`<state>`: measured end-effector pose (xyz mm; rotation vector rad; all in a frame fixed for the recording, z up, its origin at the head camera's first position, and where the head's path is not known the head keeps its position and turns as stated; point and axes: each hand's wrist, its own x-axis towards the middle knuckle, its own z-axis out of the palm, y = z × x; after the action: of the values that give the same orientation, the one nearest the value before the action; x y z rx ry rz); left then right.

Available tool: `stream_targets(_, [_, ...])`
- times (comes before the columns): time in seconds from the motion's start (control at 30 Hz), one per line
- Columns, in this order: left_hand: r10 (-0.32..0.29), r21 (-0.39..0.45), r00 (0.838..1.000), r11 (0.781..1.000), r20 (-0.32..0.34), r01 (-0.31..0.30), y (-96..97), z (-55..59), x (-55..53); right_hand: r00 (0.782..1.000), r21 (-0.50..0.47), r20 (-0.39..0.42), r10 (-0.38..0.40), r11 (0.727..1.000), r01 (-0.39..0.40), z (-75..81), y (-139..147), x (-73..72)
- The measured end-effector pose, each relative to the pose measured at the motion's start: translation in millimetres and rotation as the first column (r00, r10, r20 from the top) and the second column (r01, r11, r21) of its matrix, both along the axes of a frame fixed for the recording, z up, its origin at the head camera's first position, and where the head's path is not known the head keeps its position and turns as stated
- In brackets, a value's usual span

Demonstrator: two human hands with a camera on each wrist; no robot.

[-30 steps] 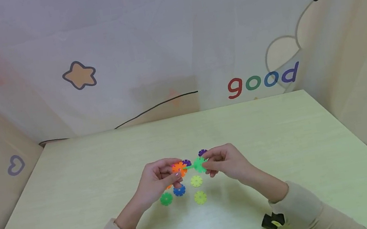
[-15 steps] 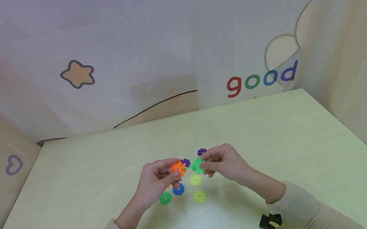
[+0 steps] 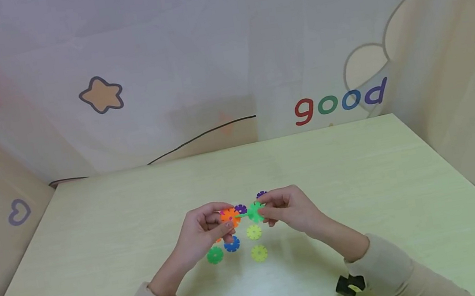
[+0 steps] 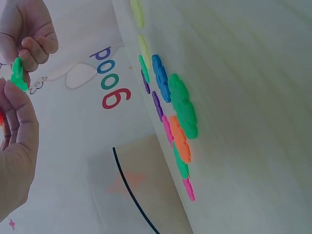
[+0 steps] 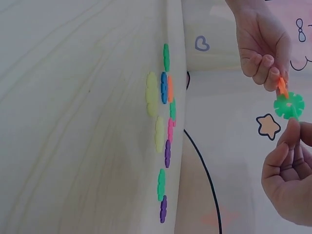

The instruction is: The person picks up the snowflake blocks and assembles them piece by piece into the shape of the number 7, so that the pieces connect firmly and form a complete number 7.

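Orange notched disc, clamped in my left hand's fingers above the table, adjoins a middle green disc and the outer green disc pinched in my right hand, scarcely shifted this past second, so joining seems ongoing; thin, round, plastic-looking, slotted rims.
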<state>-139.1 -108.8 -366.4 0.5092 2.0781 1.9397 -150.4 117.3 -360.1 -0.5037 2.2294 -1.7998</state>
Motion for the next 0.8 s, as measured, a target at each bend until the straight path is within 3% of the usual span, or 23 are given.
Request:
stream_targets(0.3, [-0.062, -0.003, 0.998, 0.998, -0.025, 0.062, 1.4, -3.6, -0.5, 1.000, 0.037, 0.022, 0.008, 0.999, -0.008, -2.4, 1.2, 0.0])
stream_targets(0.43, [-0.077, -0.031, 0.996, 0.997, -0.055, 0.075, 3.8, -4.9, -1.9, 1.000, 0.044, 0.011, 0.018, 0.999, -0.018, -2.2, -0.3, 0.5])
stream_targets(0.57, [-0.068, -0.063, 0.997, 0.996, -0.035, 0.065, 5.5, -5.1, -2.8, 1.000, 0.056, -0.001, 0.023, 0.998, -0.023, -1.8, -2.0, 1.2])
stream_targets(0.8, [-0.104, -0.138, 0.994, 0.986, -0.038, 0.097, 8.4, -6.9, -4.9, 0.999, 0.052, -0.015, 0.040, 0.998, -0.039, -2.5, -4.9, 2.2])
